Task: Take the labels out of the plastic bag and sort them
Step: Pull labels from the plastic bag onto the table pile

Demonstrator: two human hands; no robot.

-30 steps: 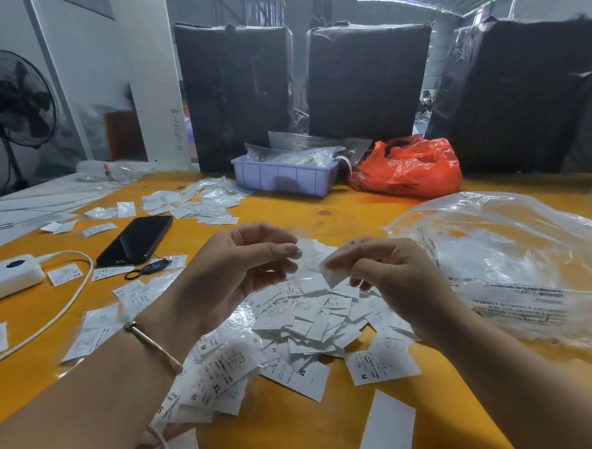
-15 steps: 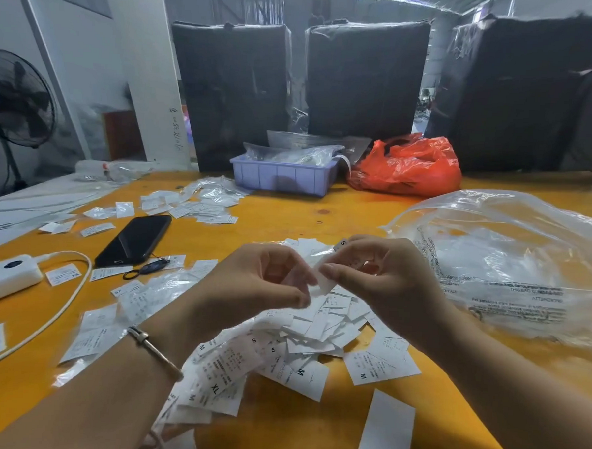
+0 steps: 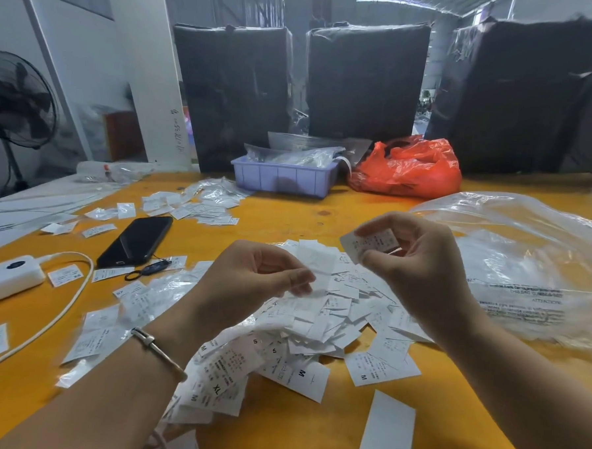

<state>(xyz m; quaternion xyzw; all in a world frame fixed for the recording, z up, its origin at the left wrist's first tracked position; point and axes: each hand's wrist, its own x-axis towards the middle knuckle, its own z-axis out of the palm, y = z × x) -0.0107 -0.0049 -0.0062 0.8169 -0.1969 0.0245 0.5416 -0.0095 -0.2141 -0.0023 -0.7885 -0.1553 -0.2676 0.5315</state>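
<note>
The right hand [image 3: 419, 265] is raised above the heap of labels [image 3: 317, 314] and pinches a single label [image 3: 369, 243] between thumb and fingertips, its printed face turned towards the camera. The left hand [image 3: 250, 283] hovers over the heap's left part, fingers curled, pinching a thin, see-through piece [image 3: 306, 286] between thumb and forefinger; whether that piece is film or a small sleeve cannot be told. A bracelet [image 3: 154, 347] circles the left wrist.

The heap lies on the yellow bench [image 3: 294, 430] directly under and between both hands. It is a loose pile of white printed slips, some showing size letters such as S, M and XL. A few slips have slid out at the heap's near edge, and one long blank white strip [image 3: 386, 435] lies nearer the camera, to the heap's right.

Just right of the heap, behind the right hand, spreads the large clear plastic bag [image 3: 525, 270], crumpled and printed with dark text. Left of the heap lie flattened clear sleeves with labels in them [image 3: 111, 324], and further left a white power bank [image 3: 7, 278] with its white cable [image 3: 60, 315]. A black phone [image 3: 136, 240] lies beyond the heap's left side, with a small key ring [image 3: 148, 269] just beside it. Beyond the heap, more small packets [image 3: 199, 205] are scattered, and at the bench's far side stand a pale blue tray [image 3: 283, 177] and a red plastic bag [image 3: 407, 168].
</note>
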